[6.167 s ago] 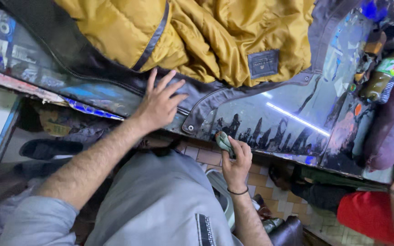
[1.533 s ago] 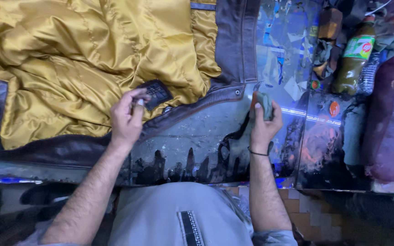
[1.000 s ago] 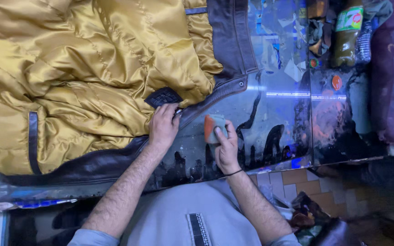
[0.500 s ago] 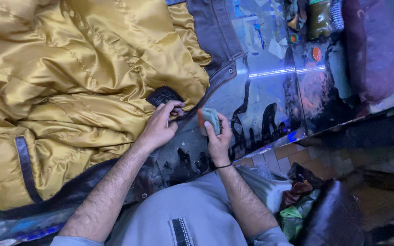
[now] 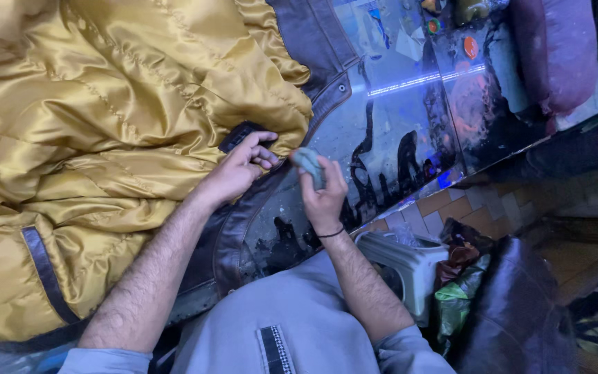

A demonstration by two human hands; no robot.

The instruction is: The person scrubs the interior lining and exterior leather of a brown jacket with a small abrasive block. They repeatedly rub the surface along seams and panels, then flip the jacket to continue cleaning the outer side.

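left hand (image 5: 240, 170) pinches the gold satin lining of the dark brown leather jacket (image 5: 112, 131) beside its small black label patch (image 5: 241, 133). right hand (image 5: 323, 194) closed around a pale green-grey cloth wad (image 5: 308, 163), just right of the pinch, over the glossy painted table (image 5: 396, 131).

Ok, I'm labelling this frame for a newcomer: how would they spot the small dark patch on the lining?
Start at the big shiny gold quilted lining spread over the glass counter. Follow its lower right edge to the left hand; the small dark rectangular patch lies just above its fingers, the only dark rectangle sewn there.
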